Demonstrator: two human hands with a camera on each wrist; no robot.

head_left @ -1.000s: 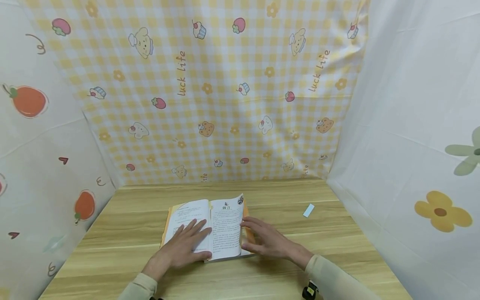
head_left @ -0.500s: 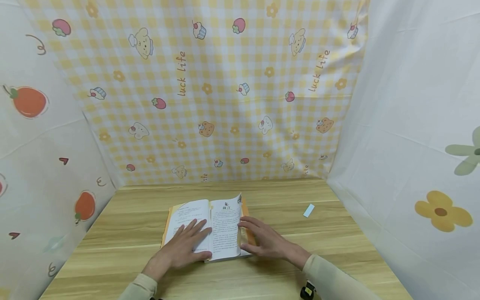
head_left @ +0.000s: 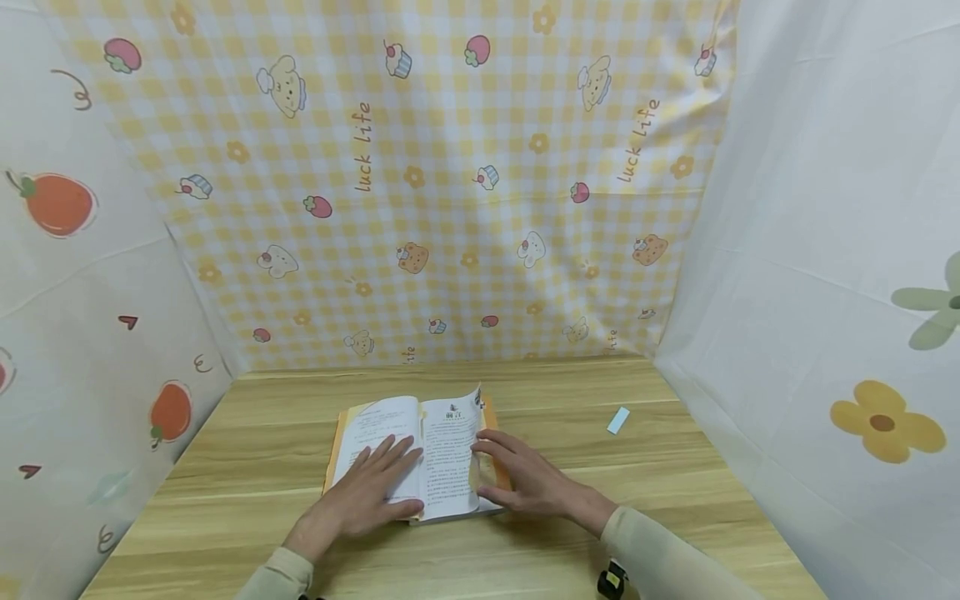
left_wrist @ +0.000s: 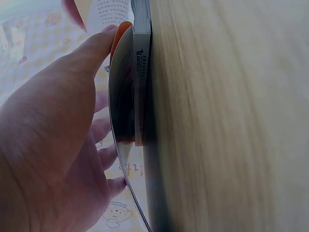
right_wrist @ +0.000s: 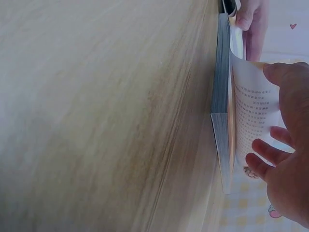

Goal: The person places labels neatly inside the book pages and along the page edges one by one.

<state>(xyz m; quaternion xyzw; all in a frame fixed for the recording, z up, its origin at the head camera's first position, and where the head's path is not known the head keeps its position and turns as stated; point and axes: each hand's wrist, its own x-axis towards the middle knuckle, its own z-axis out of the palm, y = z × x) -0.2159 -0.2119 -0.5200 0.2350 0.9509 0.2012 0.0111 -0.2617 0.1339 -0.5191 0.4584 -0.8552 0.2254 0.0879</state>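
An open book (head_left: 450, 458) with an orange cover lies on the wooden table, text on both facing pages. My left hand (head_left: 367, 492) rests on the left page, fingers spread and thumb near the spine at the bottom edge. In the left wrist view that hand (left_wrist: 63, 125) lies along the bowed cover and pages. My right hand (head_left: 528, 479) holds the free edge of a lifted right page (head_left: 450, 483). The right wrist view shows its thumb (right_wrist: 273, 72) on the back of that curled page (right_wrist: 251, 106), with the outer fingers loose beside it.
A small pale blue strip (head_left: 618, 421) lies on the table to the right of the book. Behind the wooden table (head_left: 585, 392) hangs a yellow checked cloth (head_left: 450, 217), and white printed cloths flank both sides.
My right hand has moved slightly left, bringing the edge of the lifted page with it and baring more of what lies beneath. My left hand stays almost still.
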